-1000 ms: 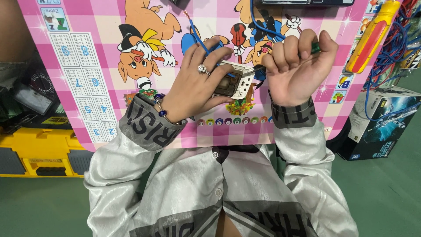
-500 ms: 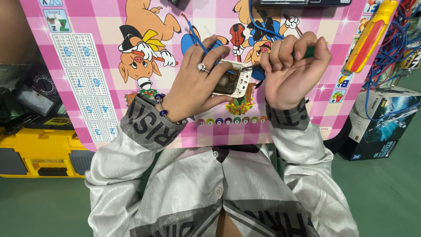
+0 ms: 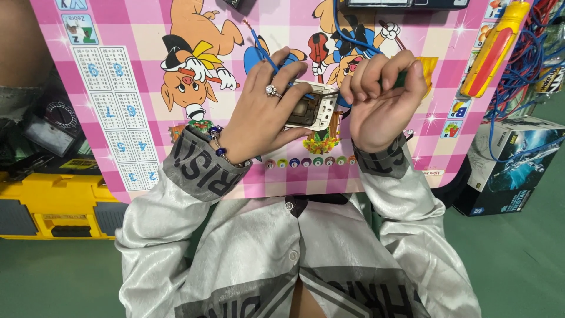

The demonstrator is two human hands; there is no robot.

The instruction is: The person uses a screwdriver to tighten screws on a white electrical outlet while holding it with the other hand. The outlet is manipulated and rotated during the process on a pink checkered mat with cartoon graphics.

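Observation:
My left hand [image 3: 263, 112], with a ring and a beaded bracelet, grips a small white electrical socket module [image 3: 316, 108] over a pink cartoon-printed board [image 3: 118, 100]. A blue wire [image 3: 263, 52] runs from the module up past my fingers. My right hand [image 3: 382, 97] is closed around a green-handled screwdriver [image 3: 402, 79], whose thin tip points left into the module's edge. Both hands almost touch above the board's lower middle.
A yellow and red tool [image 3: 493, 48] lies at the board's right edge beside tangled blue wires [image 3: 529, 53]. A yellow toolbox [image 3: 53, 203] sits at the left with meters [image 3: 44, 126] above it. A printed cardboard box [image 3: 512, 162] stands on the green floor at the right.
The socket module has turned in my left hand and sits more level. My right hand has shifted slightly up and left, with the screwdriver tip now at the module.

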